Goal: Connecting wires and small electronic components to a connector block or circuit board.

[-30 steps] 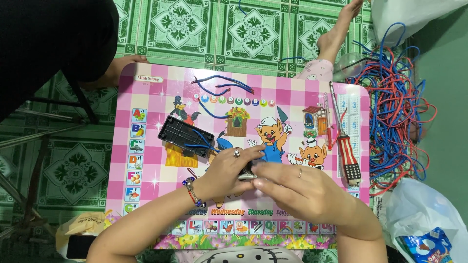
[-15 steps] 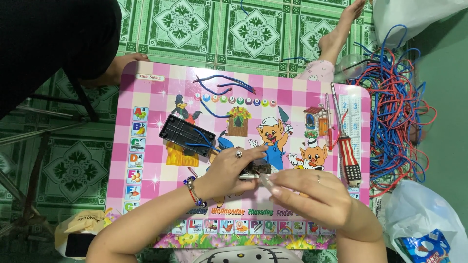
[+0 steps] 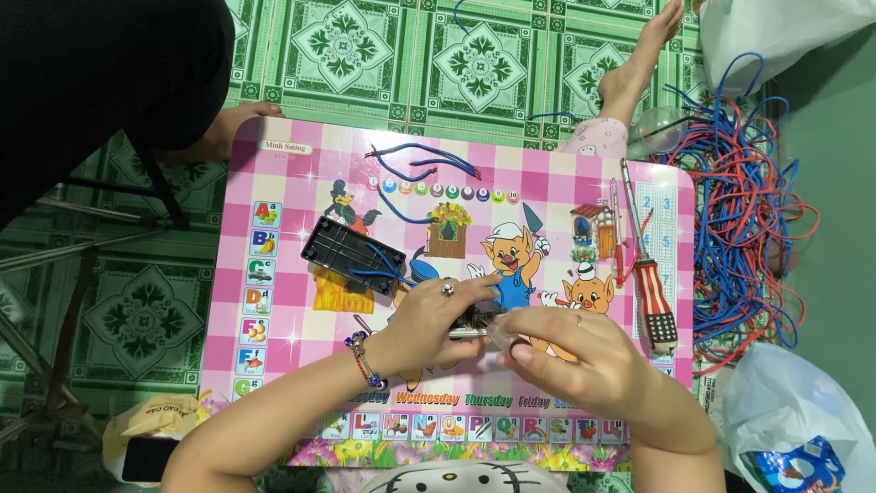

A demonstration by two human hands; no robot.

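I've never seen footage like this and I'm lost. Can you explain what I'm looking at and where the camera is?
The camera sits on a person's head and looks down at their own two bare hands. They work over a pink cartoon table on a green tiled floor. The left hand and right hand together hold a small dark part; what it is cannot be told. A black box with blue wires lies left of them, a red-striped screwdriver to the right. Beyond is a heap of red and blue wires.

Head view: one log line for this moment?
left hand: holds small part | right hand: on same part | black box: beside | screwdriver: idle on table
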